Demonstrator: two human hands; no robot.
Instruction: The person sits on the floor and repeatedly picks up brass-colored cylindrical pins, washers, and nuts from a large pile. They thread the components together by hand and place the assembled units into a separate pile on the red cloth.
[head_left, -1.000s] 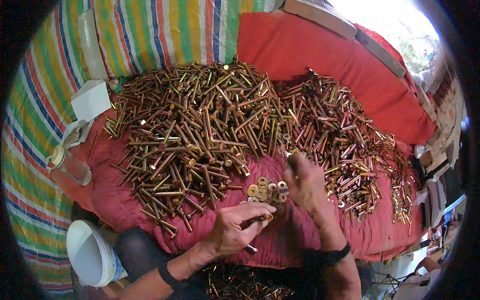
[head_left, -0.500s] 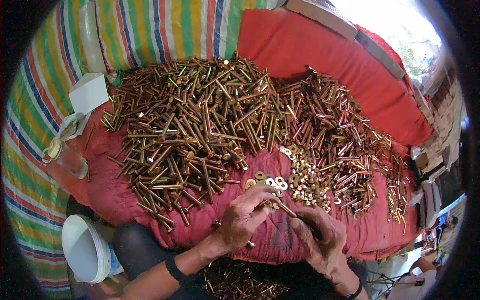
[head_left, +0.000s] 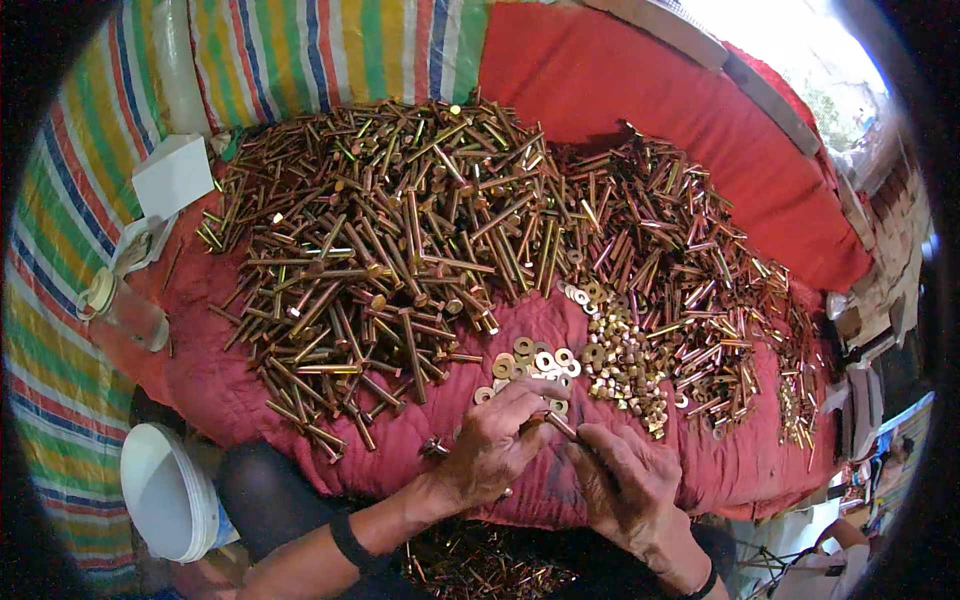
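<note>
My left hand (head_left: pixel 490 440) is closed, its thumb and fingers pinching one end of a brownish metal bolt (head_left: pixel 562 427). The bolt's other end meets the bent fingers of my right hand (head_left: pixel 635 485), which is closed about its tip; the exact grip there is partly hidden. Just beyond my left fingers lie flat washers (head_left: pixel 543 361), brass and silver in colour. A heap of brass-coloured nuts (head_left: pixel 628 372) sits beyond my right hand. Farther off, a large pile of long bolts (head_left: pixel 380 260) covers the red cloth (head_left: pixel 205 350).
More bolts or rods (head_left: pixel 690 230) spread along the right. A white bucket (head_left: pixel 160 490) stands at lower left, a clear jar (head_left: pixel 130 315) above it. Striped sheeting (head_left: pixel 60 230) and a red cloth-covered back (head_left: pixel 640 90) enclose the far sides. More metal pieces (head_left: pixel 480 565) lie below my hands.
Both hands have shifted slightly left, with the bolt still between them. More of the washers shows beyond my left fingers. The whole view has also moved a little.
</note>
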